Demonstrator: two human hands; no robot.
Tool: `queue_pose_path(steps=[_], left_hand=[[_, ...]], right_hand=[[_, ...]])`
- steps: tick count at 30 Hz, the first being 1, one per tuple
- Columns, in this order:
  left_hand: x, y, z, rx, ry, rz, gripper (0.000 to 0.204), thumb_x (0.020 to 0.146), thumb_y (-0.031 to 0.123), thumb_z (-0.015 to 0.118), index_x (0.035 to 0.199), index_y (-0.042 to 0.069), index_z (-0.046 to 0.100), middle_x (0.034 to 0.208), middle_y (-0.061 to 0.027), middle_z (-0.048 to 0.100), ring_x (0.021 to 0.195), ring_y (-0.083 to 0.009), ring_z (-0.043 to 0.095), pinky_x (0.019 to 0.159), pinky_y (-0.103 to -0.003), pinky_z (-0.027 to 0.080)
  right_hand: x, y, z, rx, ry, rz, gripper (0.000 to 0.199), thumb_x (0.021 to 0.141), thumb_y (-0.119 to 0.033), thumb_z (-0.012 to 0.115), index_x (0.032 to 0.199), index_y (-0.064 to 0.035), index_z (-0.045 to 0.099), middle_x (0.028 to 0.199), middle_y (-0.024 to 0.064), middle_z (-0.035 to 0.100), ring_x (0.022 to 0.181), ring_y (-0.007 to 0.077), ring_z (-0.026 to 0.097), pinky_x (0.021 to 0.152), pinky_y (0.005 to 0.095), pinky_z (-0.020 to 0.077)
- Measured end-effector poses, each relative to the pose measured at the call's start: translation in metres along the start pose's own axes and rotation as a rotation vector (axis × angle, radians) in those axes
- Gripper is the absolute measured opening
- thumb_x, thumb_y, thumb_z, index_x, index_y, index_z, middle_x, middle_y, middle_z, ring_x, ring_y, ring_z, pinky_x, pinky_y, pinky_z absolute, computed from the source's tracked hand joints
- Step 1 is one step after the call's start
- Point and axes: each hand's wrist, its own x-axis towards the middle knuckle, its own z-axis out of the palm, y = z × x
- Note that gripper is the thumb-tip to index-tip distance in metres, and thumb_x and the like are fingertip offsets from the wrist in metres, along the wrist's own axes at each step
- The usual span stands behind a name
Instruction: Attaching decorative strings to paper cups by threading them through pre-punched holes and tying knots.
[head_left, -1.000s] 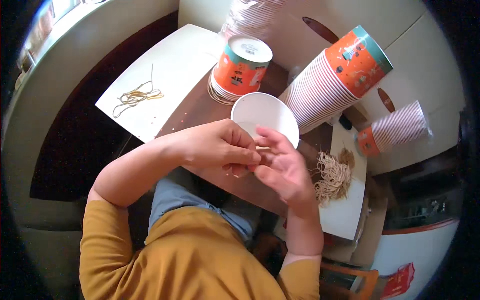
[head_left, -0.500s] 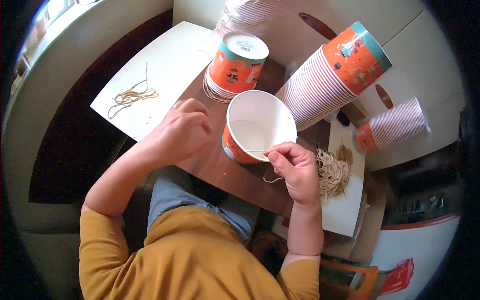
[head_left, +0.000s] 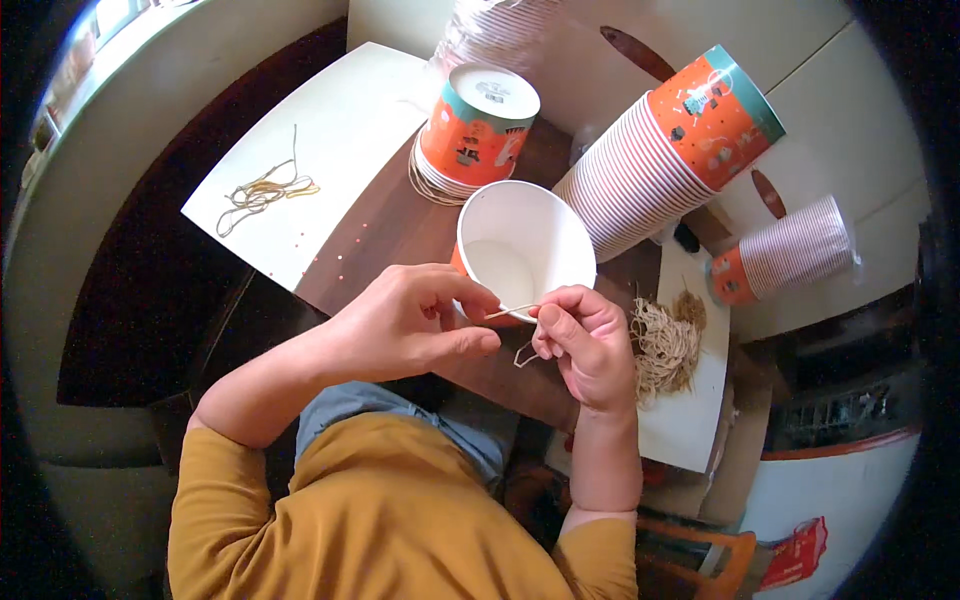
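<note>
A large orange paper bucket (head_left: 528,225) with a white inside stands upright on the brown tabletop, its mouth tilted toward me. At its near rim my right hand (head_left: 592,350) pinches a thin pale cord (head_left: 510,312) between thumb and forefinger. A short end of the cord points left from the pinch; a loop dangles below. My left hand (head_left: 410,318) hovers just left of that end, thumb and fingers apart around it, with nothing visibly gripped. Its fingers cover part of the bucket's lower left wall.
Behind stands an upside-down bucket (head_left: 475,135) with cords around its base. A tall leaning stack of buckets (head_left: 640,170) rises at the right, near a bundle of pale cords (head_left: 665,345). Yellowish cords (head_left: 265,195) lie on the white left panel (head_left: 330,130). Small reddish dots (head_left: 340,257) are scattered nearby.
My left hand has come right and slightly down, from left of the bucket to the cord's end, and its fingers have spread. My right hand keeps its pinch, almost in place.
</note>
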Motion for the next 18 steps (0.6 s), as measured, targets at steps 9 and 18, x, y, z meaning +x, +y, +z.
queue_pose_path(steps=[9, 18], left_hand=[[0.008, 0.013, -0.005, 0.177, -0.048, 0.105, 0.007, 0.081, 0.006, 0.066, 0.086, 0.001, 0.066, 0.073, -0.0088, 0.059, 0.064, -0.0178, 0.057, 0.057, -0.030, 0.045], [0.012, 0.035, -0.010, 0.395, -0.001, 0.401, 0.005, 0.076, 0.008, 0.066, 0.078, 0.004, 0.063, 0.067, -0.0091, 0.055, 0.061, -0.0285, 0.057, 0.055, -0.039, 0.044]], right_hand=[[0.000, 0.002, -0.005, -0.479, 0.081, -0.285, 0.055, 0.082, -0.025, 0.073, 0.124, 0.0030, 0.049, 0.117, 0.0114, 0.053, 0.111, 0.0206, 0.052, 0.099, 0.0341, 0.0393], [-0.006, -0.029, 0.030, -0.008, -0.183, 0.142, 0.037, 0.091, -0.009, 0.061, 0.122, 0.0040, 0.047, 0.106, 0.0086, 0.060, 0.096, 0.0121, 0.059, 0.085, 0.0266, 0.0487]])
